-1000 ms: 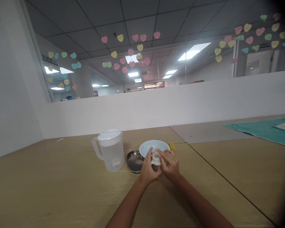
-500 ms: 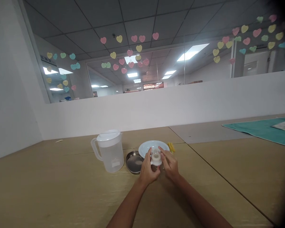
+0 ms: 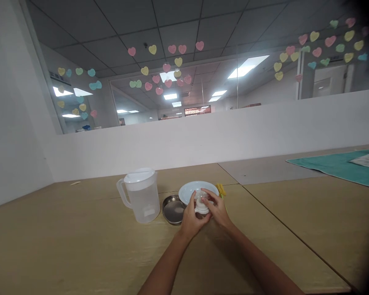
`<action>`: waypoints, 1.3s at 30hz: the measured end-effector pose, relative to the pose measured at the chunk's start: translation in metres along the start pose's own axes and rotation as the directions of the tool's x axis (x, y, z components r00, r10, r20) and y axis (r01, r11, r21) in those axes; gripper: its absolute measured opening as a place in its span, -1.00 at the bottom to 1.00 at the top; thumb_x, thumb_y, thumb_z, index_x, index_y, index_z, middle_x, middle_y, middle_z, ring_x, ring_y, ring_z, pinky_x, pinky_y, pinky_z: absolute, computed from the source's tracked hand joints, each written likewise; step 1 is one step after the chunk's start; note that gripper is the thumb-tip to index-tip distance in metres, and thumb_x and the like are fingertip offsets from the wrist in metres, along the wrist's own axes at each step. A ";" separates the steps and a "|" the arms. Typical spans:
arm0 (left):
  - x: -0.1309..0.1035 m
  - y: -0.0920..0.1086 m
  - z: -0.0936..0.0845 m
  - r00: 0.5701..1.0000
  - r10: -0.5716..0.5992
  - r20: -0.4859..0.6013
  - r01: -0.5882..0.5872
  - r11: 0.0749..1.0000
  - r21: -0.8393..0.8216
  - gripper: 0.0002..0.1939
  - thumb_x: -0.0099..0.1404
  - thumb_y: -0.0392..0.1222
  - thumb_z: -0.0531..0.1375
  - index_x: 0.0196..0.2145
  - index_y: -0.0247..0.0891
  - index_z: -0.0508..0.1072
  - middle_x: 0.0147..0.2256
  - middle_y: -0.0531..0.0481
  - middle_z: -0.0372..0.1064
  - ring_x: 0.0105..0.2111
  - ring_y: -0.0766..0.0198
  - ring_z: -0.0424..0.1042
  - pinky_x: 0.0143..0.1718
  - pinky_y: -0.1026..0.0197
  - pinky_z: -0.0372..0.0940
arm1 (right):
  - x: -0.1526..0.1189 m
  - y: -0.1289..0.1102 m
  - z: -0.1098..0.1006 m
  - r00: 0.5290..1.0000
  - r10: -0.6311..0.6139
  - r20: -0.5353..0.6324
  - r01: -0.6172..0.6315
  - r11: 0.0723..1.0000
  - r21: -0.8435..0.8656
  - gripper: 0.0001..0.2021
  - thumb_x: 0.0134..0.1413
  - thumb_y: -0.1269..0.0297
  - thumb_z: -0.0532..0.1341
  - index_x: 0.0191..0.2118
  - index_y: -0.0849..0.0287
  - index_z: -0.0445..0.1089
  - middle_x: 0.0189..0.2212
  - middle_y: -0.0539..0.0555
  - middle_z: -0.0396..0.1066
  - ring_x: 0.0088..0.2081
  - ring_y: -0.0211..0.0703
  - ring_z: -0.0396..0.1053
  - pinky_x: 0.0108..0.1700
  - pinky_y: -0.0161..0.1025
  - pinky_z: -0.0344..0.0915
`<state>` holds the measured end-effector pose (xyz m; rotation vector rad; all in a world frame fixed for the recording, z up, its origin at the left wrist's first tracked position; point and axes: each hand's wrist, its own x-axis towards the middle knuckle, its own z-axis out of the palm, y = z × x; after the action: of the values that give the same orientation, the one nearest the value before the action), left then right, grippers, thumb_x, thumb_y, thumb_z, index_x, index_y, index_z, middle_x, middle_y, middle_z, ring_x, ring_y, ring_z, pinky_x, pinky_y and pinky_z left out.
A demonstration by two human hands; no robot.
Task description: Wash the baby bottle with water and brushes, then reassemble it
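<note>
Between my two hands is a small white round container with a clear, domed top; its exact kind is too small to make out. My left hand wraps round its left side and underside. With its fingers curled over the clear top and right side, my right hand also grips it. Just behind it lies a pale blue-white plate, partly covered by my hands. A round, shallow metal pan is left of my left hand, close to the plate.
A lidded translucent pitcher stands left of the pan. Some yellow-handled item lies right of the plate, partly hidden. A teal cloth covers the far right of the table. A white wall with a window rises behind.
My right hand's fingers have moved left and curled further over the clear top. My left hand keeps its hold. The view has shifted slightly.
</note>
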<state>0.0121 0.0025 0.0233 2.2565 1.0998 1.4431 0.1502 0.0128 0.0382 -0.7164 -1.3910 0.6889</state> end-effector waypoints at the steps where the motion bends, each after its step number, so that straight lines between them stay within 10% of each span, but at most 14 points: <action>1: 0.000 -0.001 0.001 1.000 0.006 -0.002 -0.006 1.000 0.004 -0.08 0.07 -0.09 0.28 0.27 -0.28 -0.10 0.04 -0.15 0.27 -0.02 0.20 0.32 0.02 0.18 0.21 | 0.001 -0.001 0.000 1.000 0.014 -0.012 -0.014 1.000 0.028 -0.46 -0.05 -0.02 0.26 -0.02 0.29 0.40 -0.23 0.17 0.41 -0.23 -0.09 0.37 -0.12 -0.18 0.31; 14: 0.001 0.002 0.000 0.999 0.006 0.036 -0.005 1.000 -0.007 -0.07 0.08 -0.09 0.28 0.28 -0.27 -0.11 -0.01 -0.12 0.30 -0.08 0.21 0.35 -0.02 0.19 0.24 | -0.001 -0.005 0.000 0.990 -0.075 -0.116 0.069 0.996 -0.054 -0.49 0.00 0.01 0.23 -0.01 0.29 0.39 -0.15 0.21 0.41 -0.19 -0.06 0.39 -0.13 -0.14 0.36; 21: 0.002 0.003 0.003 0.998 0.047 0.047 -0.048 0.999 0.021 -0.13 0.11 -0.04 0.27 0.26 -0.29 -0.04 0.08 -0.17 0.23 0.02 0.15 0.30 0.06 0.12 0.19 | -0.010 -0.002 -0.003 0.888 -0.323 -0.328 0.224 0.926 -0.304 -0.54 0.05 0.10 0.21 0.03 0.26 0.31 -0.01 0.24 0.33 0.01 0.01 0.30 0.06 -0.02 0.24; 28: 0.003 0.004 0.000 0.998 0.058 0.028 -0.059 0.996 0.069 -0.10 0.07 -0.07 0.29 0.28 -0.23 -0.03 0.11 -0.13 0.21 0.06 0.13 0.28 0.10 0.10 0.19 | -0.002 0.005 -0.005 0.828 -0.240 -0.507 0.211 0.971 -0.114 -0.49 0.05 0.15 0.23 0.07 0.27 0.14 0.02 0.31 0.26 0.03 -0.02 0.29 0.03 -0.08 0.27; 39: 0.007 0.013 -0.009 0.997 0.081 0.016 -0.081 0.996 0.031 -0.28 0.04 -0.16 0.29 0.16 -0.18 0.19 0.05 -0.04 0.30 -0.03 0.18 0.35 0.04 0.14 0.24 | 0.004 0.015 -0.013 0.957 -0.219 -0.193 0.141 0.926 -0.351 -0.59 0.12 0.08 0.11 0.01 0.23 0.32 -0.05 0.21 0.33 -0.02 -0.02 0.28 0.05 -0.03 0.19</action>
<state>0.0116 -0.0030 0.0397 2.3553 1.0447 1.4464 0.1633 0.0247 0.0280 -0.8903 -1.3521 0.2145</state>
